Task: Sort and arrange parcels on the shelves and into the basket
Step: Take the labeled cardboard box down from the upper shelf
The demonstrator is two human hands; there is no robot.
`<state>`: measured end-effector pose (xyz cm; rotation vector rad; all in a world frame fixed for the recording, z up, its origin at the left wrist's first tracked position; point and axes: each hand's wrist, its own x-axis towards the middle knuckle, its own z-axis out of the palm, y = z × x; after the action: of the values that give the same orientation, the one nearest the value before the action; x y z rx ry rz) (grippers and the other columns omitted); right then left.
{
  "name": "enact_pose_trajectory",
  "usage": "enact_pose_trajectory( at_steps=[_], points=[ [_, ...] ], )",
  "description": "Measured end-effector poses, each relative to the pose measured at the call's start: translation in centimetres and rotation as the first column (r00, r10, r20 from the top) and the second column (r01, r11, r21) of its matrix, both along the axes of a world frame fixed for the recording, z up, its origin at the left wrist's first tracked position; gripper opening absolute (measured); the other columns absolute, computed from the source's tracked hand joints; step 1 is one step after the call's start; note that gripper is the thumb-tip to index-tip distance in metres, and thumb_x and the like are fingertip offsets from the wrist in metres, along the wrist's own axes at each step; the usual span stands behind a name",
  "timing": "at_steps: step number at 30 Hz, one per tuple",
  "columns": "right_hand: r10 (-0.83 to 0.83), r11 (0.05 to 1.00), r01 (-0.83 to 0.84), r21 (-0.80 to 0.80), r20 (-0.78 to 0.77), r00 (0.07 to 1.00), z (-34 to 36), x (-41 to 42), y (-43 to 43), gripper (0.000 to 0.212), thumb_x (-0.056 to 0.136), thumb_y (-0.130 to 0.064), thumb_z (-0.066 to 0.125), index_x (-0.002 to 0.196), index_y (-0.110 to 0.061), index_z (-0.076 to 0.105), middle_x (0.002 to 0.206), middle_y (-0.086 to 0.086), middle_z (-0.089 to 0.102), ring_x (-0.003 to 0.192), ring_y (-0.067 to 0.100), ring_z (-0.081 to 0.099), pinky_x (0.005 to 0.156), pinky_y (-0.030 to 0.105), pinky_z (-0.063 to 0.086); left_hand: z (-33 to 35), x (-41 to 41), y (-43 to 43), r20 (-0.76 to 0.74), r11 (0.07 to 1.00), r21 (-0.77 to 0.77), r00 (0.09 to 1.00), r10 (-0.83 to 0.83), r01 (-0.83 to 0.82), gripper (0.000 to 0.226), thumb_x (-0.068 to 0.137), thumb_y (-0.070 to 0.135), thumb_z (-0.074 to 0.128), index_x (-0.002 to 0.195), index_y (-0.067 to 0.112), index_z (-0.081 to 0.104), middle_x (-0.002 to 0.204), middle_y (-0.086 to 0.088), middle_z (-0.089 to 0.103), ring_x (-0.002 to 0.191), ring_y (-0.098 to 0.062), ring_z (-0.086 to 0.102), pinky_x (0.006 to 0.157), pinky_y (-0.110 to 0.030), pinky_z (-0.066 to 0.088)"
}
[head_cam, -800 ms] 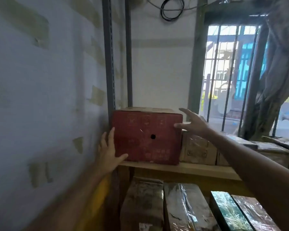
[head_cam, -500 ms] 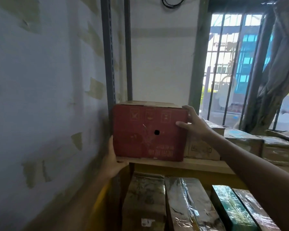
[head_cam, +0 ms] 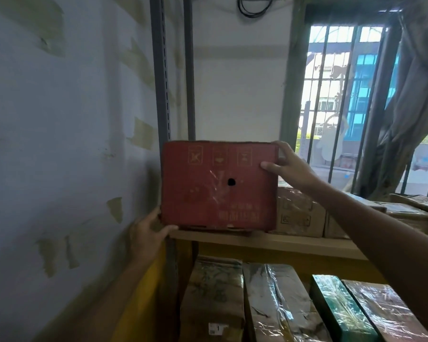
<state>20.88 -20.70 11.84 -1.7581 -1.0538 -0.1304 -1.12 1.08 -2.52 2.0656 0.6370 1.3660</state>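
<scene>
left hand (head_cam: pixel 148 233) is low, at the bottom-left corner of the red box (head_cam: pixel 218 186). its thumb lies along the bottom front edge; the fingers go up behind the left side and are hidden. right hand (head_cam: pixel 288 166) is high, at the top-right corner, thumb pressed on the front face and fingers wrapped over the right edge. both hands are clamped on the one box, well apart, on diagonally opposite corners.

key relation: the box sits straight ahead between the hands, at the left end of the upper shelf (head_cam: pixel 269 241). its long axis runs left-right, parallel to the shelf's front edge, broad printed face toward the camera. neither arm is clearly nearer. the left reaches up from below, the right comes in from the side.

the box's left side is just beside the grey upright (head_cam: pixel 161 95) and near the wall (head_cam: pixel 59 144). its right side meets a brown carton (head_cam: pixel 299 213); touching or a hair apart, cannot tell. a shadow line hides whether the base rests flat on the shelf.

judgement: hemmed in on both sides, the box can probably only travel straight in or out. wrapped parcels (head_cam: pixel 277 304) lie directly beneath, so a slipped box would land on them.
</scene>
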Motion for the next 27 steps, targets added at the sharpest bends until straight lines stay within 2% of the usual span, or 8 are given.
enact_pose_trajectory(
  at_steps=[3,5,8,10,14,19,22,27],
  points=[
    [-0.024,0.991,0.036,0.126,-0.097,0.995,1.6,-0.6,-0.4,0.077,0.081,-0.045,0.066,0.142,-0.018,0.028,0.131,0.013,0.057,0.115,0.025,0.058,0.1,0.046,0.045,3.1,-1.2,-0.8,0.182,0.997,-0.061,0.983,-0.04,0.052,0.046,0.077,0.025,0.071,0.118,0.041,0.056,0.097,0.032,0.056,0.082,0.012,0.053,0.062,0.0,0.037],
    [0.089,0.977,-0.055,0.207,-0.159,0.983,2.7,-1.8,-0.5,0.088,0.075,-0.05,0.067,0.145,-0.02,0.022,0.134,0.011,0.054,0.117,0.025,0.056,0.1,0.047,0.046,5.5,-1.1,-1.8,0.269,0.99,-0.071,0.958,-0.096,0.12,0.042,0.084,0.024,0.064,0.124,0.034,0.054,0.103,0.026,0.056,0.089,0.007,0.053,0.062,0.006,0.035],
    [0.081,0.986,-0.086,0.144,0.042,0.996,4.0,-3.7,-0.5,0.085,0.07,-0.056,0.068,0.142,-0.035,0.029,0.129,-0.002,0.056,0.11,0.02,0.06,0.095,0.039,0.049,8.7,-0.5,-3.1,0.371,0.986,-0.066,0.921,-0.119,0.154,0.04,0.091,0.021,0.055,0.129,0.013,0.048,0.109,0.005,0.054,0.095,-0.005,0.05,0.061,0.007,0.035],
    [-0.087,0.995,0.07,0.077,0.242,0.966,4.5,-4.2,-0.6,0.073,0.077,-0.057,0.063,0.141,-0.036,0.034,0.133,-0.001,0.053,0.114,0.018,0.055,0.093,0.029,0.043,10.2,-0.4,-3.6,0.413,0.984,-0.087,0.905,-0.107,0.156,0.042,0.091,0.019,0.054,0.131,0.01,0.042,0.108,-0.001,0.052,0.092,-0.009,0.05,0.057,0.006,0.035],
    [-0.105,0.994,0.092,0.057,0.293,0.95,4.9,-4.4,-1.6,0.078,0.072,-0.067,0.058,0.138,-0.029,0.042,0.137,0.001,0.052,0.115,0.017,0.053,0.093,0.03,0.042,12.1,-0.1,-3.2,0.348,0.992,-0.08,0.935,-0.06,0.093,0.044,0.089,0.026,0.056,0.128,0.008,0.043,0.11,-0.003,0.053,0.097,-0.015,0.051,0.058,0.005,0.035],
    [0.014,1.0,-0.015,-0.002,0.353,0.935,2.7,-4.0,-3.0,0.091,0.064,-0.048,0.077,0.141,-0.028,0.032,0.139,0.0,0.045,0.118,0.016,0.05,0.098,0.034,0.047,13.8,0.8,-3.1,0.313,0.99,-0.137,0.948,0.058,-0.015,0.05,0.087,0.043,0.056,0.124,0.009,0.049,0.123,-0.011,0.059,0.109,-0.024,0.057,0.081,-0.023,0.04],
    [-0.056,0.99,0.02,0.142,0.256,0.965,2.6,-3.7,-2.5,0.082,0.07,-0.027,0.08,0.14,-0.023,0.038,0.134,0.004,0.052,0.116,0.023,0.055,0.097,0.041,0.05,13.1,1.2,-3.2,0.288,0.994,-0.086,0.956,-0.046,0.074,0.053,0.083,0.04,0.062,0.127,0.014,0.046,0.128,-0.007,0.056,0.114,-0.023,0.054,0.088,-0.028,0.043],
    [-0.038,0.983,-0.004,0.181,0.229,0.973,4.0,-2.9,-2.2,0.074,0.07,-0.027,0.079,0.136,-0.023,0.045,0.127,0.003,0.057,0.111,0.023,0.058,0.092,0.042,0.053,8.6,0.4,-1.8,0.157,0.956,-0.088,0.952,-0.263,0.279,0.079,0.077,0.029,0.07,0.141,0.03,0.024,0.143,-0.001,0.038,0.128,-0.019,0.038,0.096,-0.03,0.036]
  ],
)
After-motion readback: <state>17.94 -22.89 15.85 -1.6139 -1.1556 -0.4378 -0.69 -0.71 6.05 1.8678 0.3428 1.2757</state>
